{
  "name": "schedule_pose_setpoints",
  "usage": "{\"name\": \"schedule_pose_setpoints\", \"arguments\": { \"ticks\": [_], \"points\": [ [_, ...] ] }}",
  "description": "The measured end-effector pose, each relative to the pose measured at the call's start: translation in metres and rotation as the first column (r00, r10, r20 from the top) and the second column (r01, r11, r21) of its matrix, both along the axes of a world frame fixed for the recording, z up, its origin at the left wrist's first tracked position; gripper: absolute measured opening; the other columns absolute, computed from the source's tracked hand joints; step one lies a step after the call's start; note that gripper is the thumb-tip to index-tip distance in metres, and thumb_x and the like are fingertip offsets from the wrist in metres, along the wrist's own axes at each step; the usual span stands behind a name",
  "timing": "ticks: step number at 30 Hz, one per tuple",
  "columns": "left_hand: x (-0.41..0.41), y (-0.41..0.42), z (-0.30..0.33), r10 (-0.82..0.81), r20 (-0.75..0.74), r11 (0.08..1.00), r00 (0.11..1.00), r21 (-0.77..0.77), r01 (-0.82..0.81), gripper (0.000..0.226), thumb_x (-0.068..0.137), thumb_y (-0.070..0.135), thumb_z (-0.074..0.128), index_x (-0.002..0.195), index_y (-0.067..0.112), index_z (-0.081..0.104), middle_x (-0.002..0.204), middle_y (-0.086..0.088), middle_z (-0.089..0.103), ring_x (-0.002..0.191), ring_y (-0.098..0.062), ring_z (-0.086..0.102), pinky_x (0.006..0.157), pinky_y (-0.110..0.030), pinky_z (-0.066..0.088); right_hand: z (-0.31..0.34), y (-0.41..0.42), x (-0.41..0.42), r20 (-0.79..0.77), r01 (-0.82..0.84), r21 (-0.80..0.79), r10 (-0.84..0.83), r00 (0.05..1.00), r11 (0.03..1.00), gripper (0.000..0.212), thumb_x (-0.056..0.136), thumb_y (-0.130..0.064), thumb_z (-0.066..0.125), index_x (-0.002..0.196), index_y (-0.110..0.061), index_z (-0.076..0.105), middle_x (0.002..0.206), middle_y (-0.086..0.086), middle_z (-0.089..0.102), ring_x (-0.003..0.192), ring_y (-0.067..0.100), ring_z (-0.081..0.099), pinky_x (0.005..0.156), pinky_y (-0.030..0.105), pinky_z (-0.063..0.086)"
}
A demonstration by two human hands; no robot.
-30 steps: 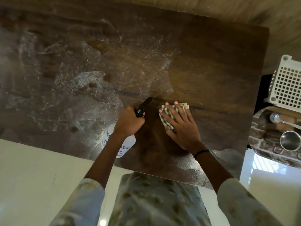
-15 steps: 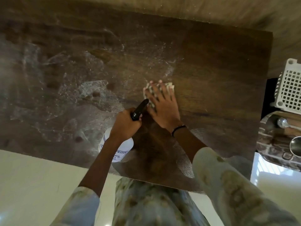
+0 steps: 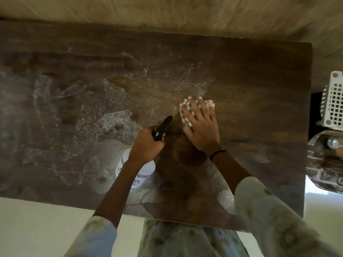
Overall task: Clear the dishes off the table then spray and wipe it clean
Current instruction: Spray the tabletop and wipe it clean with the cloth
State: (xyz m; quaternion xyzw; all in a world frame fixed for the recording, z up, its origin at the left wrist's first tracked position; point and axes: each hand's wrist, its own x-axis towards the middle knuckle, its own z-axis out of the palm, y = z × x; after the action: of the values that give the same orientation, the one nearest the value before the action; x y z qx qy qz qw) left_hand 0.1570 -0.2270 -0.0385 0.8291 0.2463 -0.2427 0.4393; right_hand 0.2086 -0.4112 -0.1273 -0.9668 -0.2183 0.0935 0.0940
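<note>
Head view, looking straight down on a dark wooden table (image 3: 250, 75) whose left and middle parts carry whitish wet streaks (image 3: 104, 115), while the right part looks dull and dry. The right hand (image 3: 201, 127) lies flat on a folded checked cloth (image 3: 187, 112), fingers straight and spread, pressing it to the tabletop a little right of centre; the cloth shows past the fingertips and along the thumb side, with the rest hidden under the palm. A dark band (image 3: 218, 153) circles the right wrist. The left hand (image 3: 146, 145) is curled round the neck of a spray bottle (image 3: 143, 171), just beside the right hand and nearer the person. The bottle's black nozzle (image 3: 164, 126) sticks out above the knuckles and points toward the cloth, its tip close to the cloth's near corner but apart from it; the white body with a printed label hangs below the wrist over the table's near part, and whether it touches the surface cannot be told. Both forearms come out of pale patterned sleeves (image 3: 274, 219). Past the table's right edge stand a white slotted basket (image 3: 334, 104) and, nearer, a shiny tray (image 3: 323, 175) holding a metal spoon (image 3: 333, 142), cut off by the frame. A pale floor (image 3: 37, 229) shows beneath the near edge.
</note>
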Motion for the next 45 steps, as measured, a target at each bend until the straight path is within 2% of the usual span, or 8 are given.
{"name": "schedule_pose_setpoints", "arguments": {
  "ticks": [4, 8, 13, 18, 24, 37, 41, 45],
  "points": [
    [0.008, 0.008, -0.005, -0.037, -0.012, 0.999, 0.999, 0.011, 0.037, 0.015, 0.080, 0.002, 0.059, 0.079, 0.016, 0.065, 0.081, -0.018, 0.068, 0.074, -0.035, 0.062, 0.063, -0.032, 0.043, -0.003, 0.031, -0.021, 0.038, -0.138, 0.038, 0.137, 0.990, 0.990, 0.059, 0.092, -0.040, 0.048, 0.147, -0.023, 0.039, 0.159, 0.008, 0.030, 0.148, 0.034, 0.020, 0.120, 0.053, 0.016],
    [0.016, 0.011, -0.006, -0.051, -0.013, 0.999, 0.999, 0.012, 0.051, 0.016, 0.079, 0.001, 0.059, 0.078, 0.015, 0.066, 0.081, -0.019, 0.068, 0.072, -0.035, 0.061, 0.062, -0.032, 0.043, 0.001, -0.013, -0.048, 0.023, -0.299, -0.008, 0.299, 0.954, 0.954, 0.066, 0.089, -0.045, 0.041, 0.152, -0.031, 0.028, 0.162, 0.003, 0.022, 0.150, 0.030, 0.013, 0.121, 0.050, 0.015],
    [0.035, 0.002, -0.006, -0.095, -0.038, 0.995, 0.995, -0.040, 0.093, 0.013, 0.081, 0.005, 0.059, 0.087, 0.014, 0.067, 0.085, -0.015, 0.069, 0.074, -0.029, 0.063, 0.065, -0.031, 0.046, 0.002, -0.054, -0.024, 0.008, -0.101, -0.052, 0.101, 0.995, 0.994, 0.064, 0.093, -0.048, 0.039, 0.154, -0.032, 0.024, 0.162, 0.003, 0.020, 0.151, 0.029, 0.012, 0.119, 0.052, 0.018],
    [0.060, -0.026, -0.007, -0.165, -0.016, 0.985, 0.986, -0.059, 0.164, 0.015, 0.079, 0.008, 0.060, 0.092, 0.011, 0.067, 0.077, -0.012, 0.066, 0.069, -0.029, 0.062, 0.062, -0.038, 0.047, 0.002, -0.036, -0.009, -0.006, 0.116, -0.028, -0.117, 0.993, 0.993, 0.063, 0.095, -0.048, 0.035, 0.154, -0.030, 0.024, 0.163, 0.002, 0.017, 0.151, 0.028, 0.006, 0.122, 0.046, 0.006],
    [0.081, -0.042, -0.003, -0.145, 0.000, 0.988, 0.989, -0.046, 0.145, 0.013, 0.076, 0.002, 0.057, 0.087, 0.002, 0.063, 0.062, -0.002, 0.052, 0.055, -0.019, 0.047, 0.052, -0.026, 0.034, 0.000, -0.038, -0.010, -0.006, 0.095, -0.023, -0.095, 0.995, 0.995, 0.062, 0.097, -0.047, 0.033, 0.155, -0.029, 0.023, 0.163, 0.003, 0.015, 0.151, 0.028, 0.005, 0.122, 0.046, 0.005],
    [0.087, -0.012, -0.009, -0.122, -0.042, 0.992, 0.992, -0.050, 0.120, 0.007, 0.083, 0.007, 0.059, 0.087, 0.005, 0.064, 0.064, -0.006, 0.055, 0.053, -0.017, 0.049, 0.053, -0.026, 0.039, -0.002, -0.063, 0.037, 0.030, 0.043, -0.031, -0.042, 0.999, 0.999, 0.060, 0.097, -0.048, 0.035, 0.154, -0.031, 0.023, 0.163, 0.003, 0.019, 0.151, 0.029, 0.010, 0.122, 0.047, 0.009],
    [0.092, -0.002, -0.013, -0.088, -0.030, 0.994, 0.996, -0.062, 0.086, 0.006, 0.082, 0.008, 0.061, 0.083, 0.012, 0.065, 0.070, -0.010, 0.060, 0.057, -0.021, 0.053, 0.060, -0.033, 0.044, 0.001, -0.029, 0.081, 0.027, 0.157, -0.022, -0.156, 0.987, 0.987, 0.062, 0.094, -0.047, 0.033, 0.153, -0.030, 0.024, 0.162, 0.004, 0.021, 0.150, 0.031, 0.011, 0.119, 0.051, 0.012],
    [0.097, 0.004, -0.013, -0.075, -0.018, 0.996, 0.997, -0.048, 0.075, 0.020, 0.081, 0.005, 0.061, 0.073, 0.023, 0.061, 0.062, -0.004, 0.058, 0.053, -0.021, 0.052, 0.058, -0.031, 0.044, -0.005, 0.026, 0.083, 0.052, 0.023, -0.010, -0.023, 0.998, 1.000, 0.058, 0.094, -0.042, 0.040, 0.149, -0.024, 0.037, 0.159, 0.007, 0.029, 0.149, 0.033, 0.017, 0.119, 0.054, 0.016]
  ]
}}
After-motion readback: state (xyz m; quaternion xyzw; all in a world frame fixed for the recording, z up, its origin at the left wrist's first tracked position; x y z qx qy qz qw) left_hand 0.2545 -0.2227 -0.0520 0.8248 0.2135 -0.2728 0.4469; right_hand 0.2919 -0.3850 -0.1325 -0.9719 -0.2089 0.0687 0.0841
